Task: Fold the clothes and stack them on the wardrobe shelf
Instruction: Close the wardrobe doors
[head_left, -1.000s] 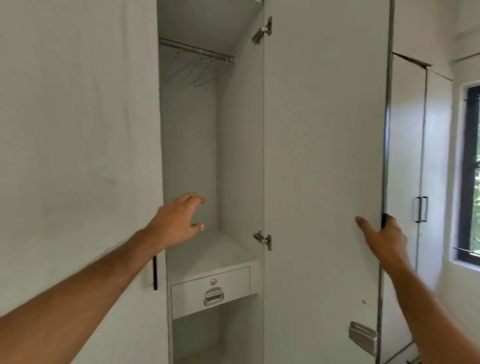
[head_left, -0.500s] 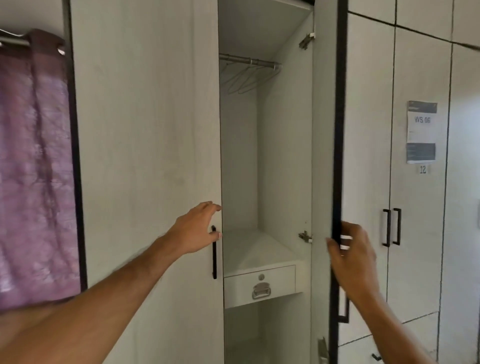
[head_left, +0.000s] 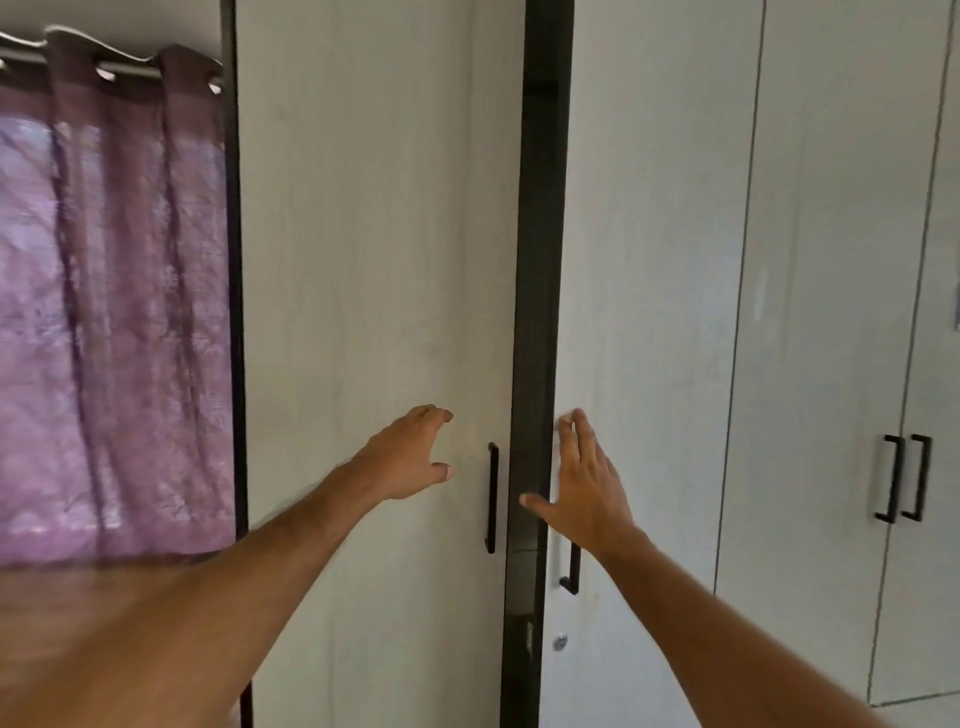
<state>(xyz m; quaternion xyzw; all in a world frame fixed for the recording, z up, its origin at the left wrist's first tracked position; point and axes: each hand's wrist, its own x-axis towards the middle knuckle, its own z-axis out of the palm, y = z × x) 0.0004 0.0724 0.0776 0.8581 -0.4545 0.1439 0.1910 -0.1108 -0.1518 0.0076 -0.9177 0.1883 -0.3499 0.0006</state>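
No clothes are anywhere in sight, and the shelf they belong on is hidden behind the wardrobe doors, so I can't say whether anything has been stacked there. What's in front of the person is the wardrobe itself: the left door (head_left: 374, 312) and the right door (head_left: 649, 312) stand nearly together, with only a narrow dark gap (head_left: 540, 260) between them.

The left hand (head_left: 410, 454) is spread against the left door, fingers and thumb apart and holding nothing, just beside the black handle (head_left: 491, 496) but not on it. The right hand (head_left: 584, 483) lies flat with straight fingers on the right door, close to its edge, thumb reaching toward the gap; it partly covers that door's own handle (head_left: 571, 569). Neither hand grips anything.

I'd judge this to be the doors being pushed to, which reads as the tail end of the job, or a pause in it. The next move looks simple: a light, even press from both palms until the edges meet, keeping the right thumb clear of the gap so it isn't nipped.

Further out, a purple curtain (head_left: 114, 312) hangs at the left, and more closed doors with paired handles (head_left: 904, 478) run along to the right.
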